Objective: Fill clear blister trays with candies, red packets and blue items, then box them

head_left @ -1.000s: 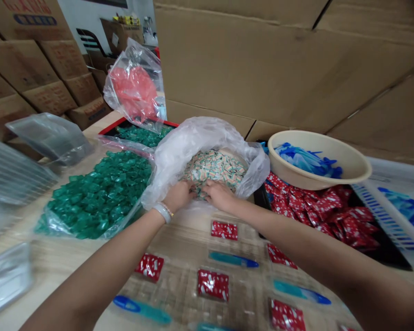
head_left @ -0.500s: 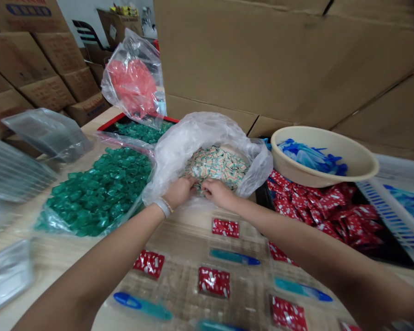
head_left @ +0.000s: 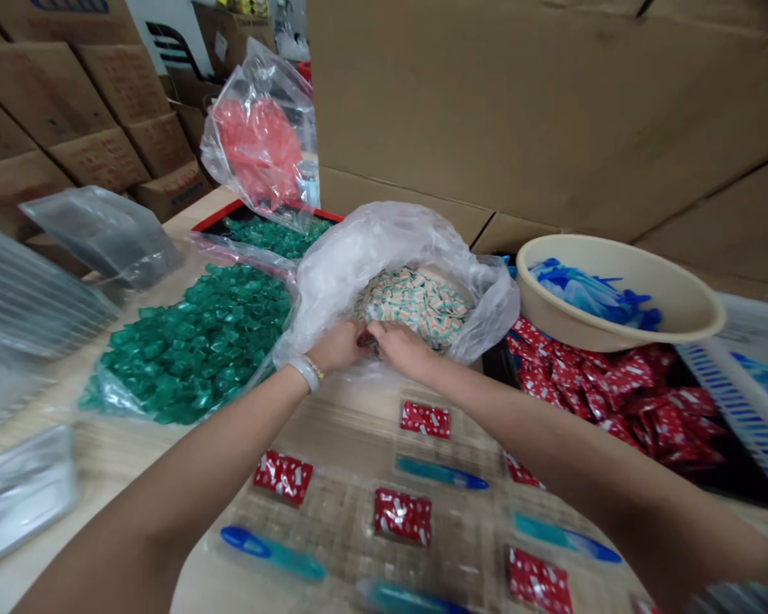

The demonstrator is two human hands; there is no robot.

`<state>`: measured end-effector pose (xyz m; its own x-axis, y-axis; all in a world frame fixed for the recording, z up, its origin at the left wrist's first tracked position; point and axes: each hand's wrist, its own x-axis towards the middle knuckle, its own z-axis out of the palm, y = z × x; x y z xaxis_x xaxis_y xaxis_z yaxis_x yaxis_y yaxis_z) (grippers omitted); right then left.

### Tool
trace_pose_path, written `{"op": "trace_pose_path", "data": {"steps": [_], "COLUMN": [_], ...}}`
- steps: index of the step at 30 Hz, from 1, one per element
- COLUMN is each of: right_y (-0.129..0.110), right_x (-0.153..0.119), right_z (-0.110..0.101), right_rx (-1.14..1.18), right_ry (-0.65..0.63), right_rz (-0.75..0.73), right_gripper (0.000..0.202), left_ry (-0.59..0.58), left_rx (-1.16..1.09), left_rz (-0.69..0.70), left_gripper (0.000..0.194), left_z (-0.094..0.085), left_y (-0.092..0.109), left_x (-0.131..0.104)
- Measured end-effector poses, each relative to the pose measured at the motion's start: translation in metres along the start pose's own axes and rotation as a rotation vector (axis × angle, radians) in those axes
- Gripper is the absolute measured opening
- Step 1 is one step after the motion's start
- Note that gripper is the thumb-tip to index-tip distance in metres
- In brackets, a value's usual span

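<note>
My left hand [head_left: 338,345] and my right hand [head_left: 399,344] meet at the near edge of a white plastic bag [head_left: 346,247] full of small patterned pieces [head_left: 416,303]. Fingers of both hands are bent and pressed together; whatever lies between them is too small to name. Below them, red spotted packets [head_left: 403,516] and blue-teal plastic tools [head_left: 441,472] lie spaced out on clear trays. A heap of green pieces [head_left: 198,341] in clear plastic is left of my left hand.
A cream basin [head_left: 691,320] of blue items stands at right, over a black tray of red packets [head_left: 589,384]. Clear plastic trays [head_left: 32,290] are stacked at left. Behind are a bag of red items [head_left: 259,149] and cardboard boxes [head_left: 486,111].
The view has shifted slightly, so most things appear a little further right. Both hands have drawn closer together at the bag's near edge.
</note>
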<state>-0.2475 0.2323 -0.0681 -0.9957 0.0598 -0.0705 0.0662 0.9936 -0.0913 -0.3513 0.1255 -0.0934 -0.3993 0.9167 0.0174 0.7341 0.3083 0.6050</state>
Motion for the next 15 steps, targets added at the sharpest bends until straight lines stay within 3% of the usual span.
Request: {"op": "trace_pose_path", "data": {"steps": [6,10,15], "right_y": [0.004,0.006,0.009], "right_x": [-0.005,-0.002,0.0], "right_z": [0.0,0.007,0.016], "right_rx": [-0.038,0.029,0.13], "right_ry": [0.012,-0.015,0.054], "right_rz": [0.145,0.142,0.153], "right_gripper": [0.03,0.023,0.021], "left_ry": [0.017,0.075,0.116], "left_rx": [0.072,0.051,0.056], "left_rz": [0.081,0.089,0.084], "left_gripper": [0.018,0.024,0.026], "left_z": [0.005,0.009,0.012], "left_y": [0.008,0.011,0.011], "left_x": [-0.008,-0.011,-0.011]}}
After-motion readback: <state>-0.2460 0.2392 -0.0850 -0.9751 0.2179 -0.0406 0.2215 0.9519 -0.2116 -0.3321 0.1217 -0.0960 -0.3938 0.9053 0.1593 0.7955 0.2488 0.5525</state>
